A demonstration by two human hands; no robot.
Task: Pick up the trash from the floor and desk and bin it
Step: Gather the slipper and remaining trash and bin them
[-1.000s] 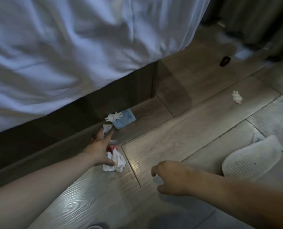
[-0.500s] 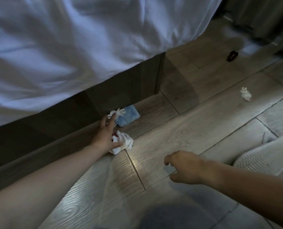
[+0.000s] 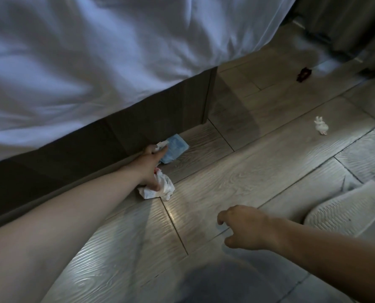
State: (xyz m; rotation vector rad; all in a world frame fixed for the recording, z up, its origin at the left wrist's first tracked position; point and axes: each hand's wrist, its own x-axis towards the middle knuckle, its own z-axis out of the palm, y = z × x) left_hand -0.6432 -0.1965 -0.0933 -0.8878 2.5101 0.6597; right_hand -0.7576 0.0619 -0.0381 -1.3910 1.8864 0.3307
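Note:
My left hand (image 3: 150, 166) reaches along the floor at the foot of the bed base. Its thumb and palm hold a crumpled white wrapper with a red spot (image 3: 160, 189), and its fingertips pinch a small white scrap (image 3: 161, 145) that lies on a blue packet (image 3: 175, 148). The blue packet lies flat against the bed base. My right hand (image 3: 242, 229) hovers just above the floorboards with loosely curled fingers and holds nothing. Farther right a small crumpled white tissue (image 3: 321, 127) lies on the floor. A dark red scrap (image 3: 304, 74) lies beyond it.
A bed with a white duvet (image 3: 116, 62) overhangs a dark wooden base (image 3: 138, 130) on the left. A pale slipper (image 3: 344, 212) lies sole-up at the right. Dark curtains (image 3: 346, 22) hang at the far right. No bin is in view.
My left hand has slid forward along the bed base with the white wrapper, and its fingers now close on the small white scrap on the blue packet. My right hand stays hovering.

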